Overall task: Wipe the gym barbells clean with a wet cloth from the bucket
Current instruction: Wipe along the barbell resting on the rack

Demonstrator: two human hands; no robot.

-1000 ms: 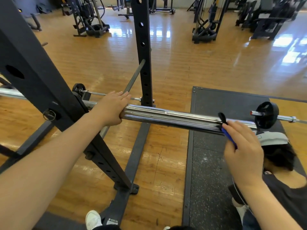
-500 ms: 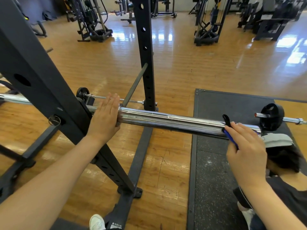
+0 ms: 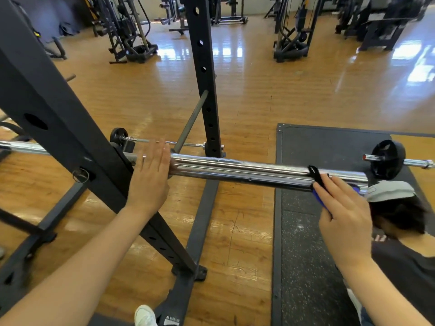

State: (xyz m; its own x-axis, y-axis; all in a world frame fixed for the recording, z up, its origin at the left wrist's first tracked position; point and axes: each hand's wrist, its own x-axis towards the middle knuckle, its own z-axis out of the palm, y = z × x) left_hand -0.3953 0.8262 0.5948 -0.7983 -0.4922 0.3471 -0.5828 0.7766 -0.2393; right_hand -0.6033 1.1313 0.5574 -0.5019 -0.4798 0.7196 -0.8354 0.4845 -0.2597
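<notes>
A chrome barbell on its rack is steadied under the left hand, fingers flat and together, while a blue cloth is pinched against it by the right hand; firm, overlapping strokes are advised.

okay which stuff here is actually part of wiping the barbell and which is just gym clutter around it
Part of the job:
barbell sleeve
blue cloth
left hand
right hand

Just around:
squat rack
small barbell
rubber mat
crouching person
machines
</notes>
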